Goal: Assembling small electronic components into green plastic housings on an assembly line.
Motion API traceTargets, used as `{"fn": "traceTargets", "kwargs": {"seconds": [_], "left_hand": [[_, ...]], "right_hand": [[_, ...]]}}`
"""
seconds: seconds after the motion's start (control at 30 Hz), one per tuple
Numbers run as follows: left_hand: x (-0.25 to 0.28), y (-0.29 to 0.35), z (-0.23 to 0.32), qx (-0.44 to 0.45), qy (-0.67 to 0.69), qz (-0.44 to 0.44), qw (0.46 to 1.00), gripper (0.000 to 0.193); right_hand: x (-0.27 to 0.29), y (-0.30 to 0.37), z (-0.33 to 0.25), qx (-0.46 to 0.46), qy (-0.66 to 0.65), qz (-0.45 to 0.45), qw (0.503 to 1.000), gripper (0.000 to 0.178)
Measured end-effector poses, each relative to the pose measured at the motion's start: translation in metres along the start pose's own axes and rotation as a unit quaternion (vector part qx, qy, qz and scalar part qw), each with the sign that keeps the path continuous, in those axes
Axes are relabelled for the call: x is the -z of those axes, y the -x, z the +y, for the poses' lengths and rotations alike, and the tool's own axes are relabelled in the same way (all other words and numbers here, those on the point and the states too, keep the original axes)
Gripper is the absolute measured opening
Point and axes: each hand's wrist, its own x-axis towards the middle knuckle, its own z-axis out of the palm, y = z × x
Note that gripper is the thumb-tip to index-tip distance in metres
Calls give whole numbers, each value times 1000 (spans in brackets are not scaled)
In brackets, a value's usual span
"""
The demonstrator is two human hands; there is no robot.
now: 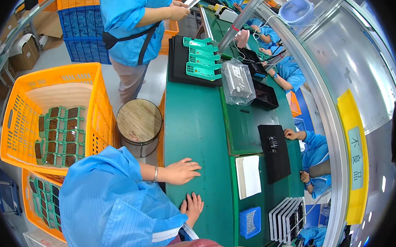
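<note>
My left hand (pixel 181 172), with a bracelet at the wrist, lies palm down on the green tabletop (pixel 198 119). Its fingers are stretched out to the right and hold nothing. Closer to me, my right hand (pixel 193 209) also rests on the tabletop near its edge, fingers apart and nothing under them that I can see. To the right of both hands lies a stack of white sheets (pixel 248 176). Below that stack stands a small blue bin (pixel 250 222) with small pale pieces inside.
Green plastic frames (pixel 203 61) sit on black foam at the far end, beside a plastic-wrapped box (pixel 238 81). A co-worker touches a black foam board (pixel 274 165). Left are a round stool (pixel 139 121), an orange crate (pixel 95 113) and a standing person (pixel 131 26). A metal post (pixel 316 80) rises right.
</note>
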Motion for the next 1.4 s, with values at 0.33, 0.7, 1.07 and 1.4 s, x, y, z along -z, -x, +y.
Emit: {"fn": "traceTargets", "kwargs": {"seconds": [0.33,0.7,1.07,1.4], "left_hand": [[5,7,0,15,-4,-6,1000,28],[3,1,1,6,-1,-6,1000,29],[3,2,3,-1,-4,8,1000,28],[-8,-15,13,110,220,6,969,26]], "right_hand": [[128,-7,66,-201,-81,152,964,24],[196,-30,180,-347,195,-43,916,39],[191,-33,218,-325,234,-36,916,25],[194,-14,217,-324,130,102,931,21]]}}
